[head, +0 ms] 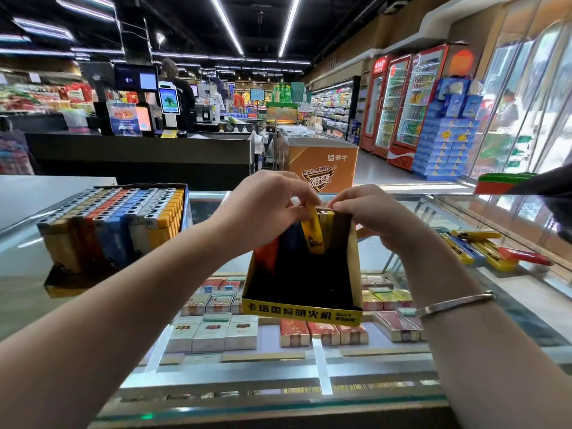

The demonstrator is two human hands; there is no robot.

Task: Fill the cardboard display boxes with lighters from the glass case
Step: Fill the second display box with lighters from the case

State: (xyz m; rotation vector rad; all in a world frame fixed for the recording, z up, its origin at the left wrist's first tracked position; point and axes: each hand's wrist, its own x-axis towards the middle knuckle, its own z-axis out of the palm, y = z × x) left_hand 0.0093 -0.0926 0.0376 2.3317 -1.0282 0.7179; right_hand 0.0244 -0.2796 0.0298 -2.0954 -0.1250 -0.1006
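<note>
A yellow-and-black cardboard display box (301,312) stands on the glass case top (216,366), mostly empty inside. My left hand (266,205) pinches a yellow lighter (314,233) by its top at the box's back row, beside red and blue lighters (278,249) standing there. My right hand (371,215) grips the box's back right corner. A second display box (114,224), full of rows of lighters, sits to the left. Several loose lighters (483,249) lie on the glass at the right.
Cigarette cartons and packs (213,332) lie under the glass. A red-and-green object (501,182) sits at the far right edge. Behind are a checkout counter (139,156), an orange freezer (318,162) and drink fridges (402,106). A person stands at the till.
</note>
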